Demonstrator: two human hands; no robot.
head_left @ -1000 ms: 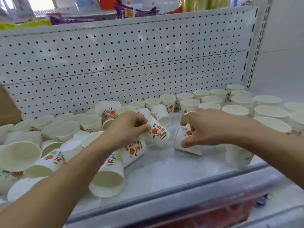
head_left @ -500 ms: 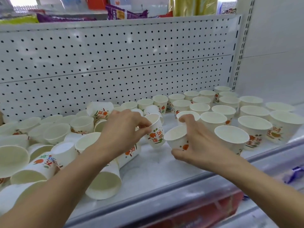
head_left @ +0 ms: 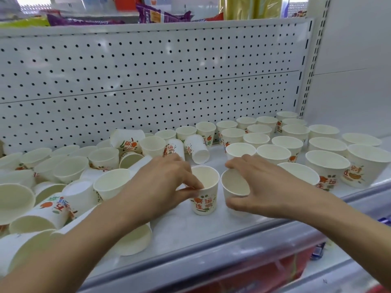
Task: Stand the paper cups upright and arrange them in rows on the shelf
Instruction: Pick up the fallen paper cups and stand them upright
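Tipped heap: left of the left fingers, a jumble of white paper cups [head_left: 48,199] lies on its sides, the cups leaning on one another. They have thin rolled rims, matt pale insides and tapered walls printed with orange fruit, green leaves and red characters.
Left hand: the left hand [head_left: 167,187] reaches in palm down. Its fingers [head_left: 195,182] pinch the near-left rim of one cup, a fingertip dipped inside the mouth and the thumb on the outer wall.
Pinched cup: an upright printed paper cup [head_left: 204,197] stands on the shelf, round mouth up, its orange fruit print facing the camera.
Fallen cup: beyond the gap between the two sets of fingers, a lone paper cup on its side [head_left: 196,149] shows one round end to the camera.
Gripped cup: just right of the pinched cup, a narrow gap apart, is a tilted paper cup [head_left: 230,187] with its mouth turned towards the camera. Whether its base touches the shelf cannot be told.
Right hand: the right hand [head_left: 266,187] curls round that cup, forefinger over the far rim and thumb against the near wall.
Standing rows: right of and beyond the right fingers, upright paper cups in rows [head_left: 296,142] stand with mouths open upward.
Shelf: a smooth white shelf board [head_left: 190,227] with a rounded grey front rail [head_left: 211,250].
Back panel: a white perforated metal panel [head_left: 148,81] with even round holes.
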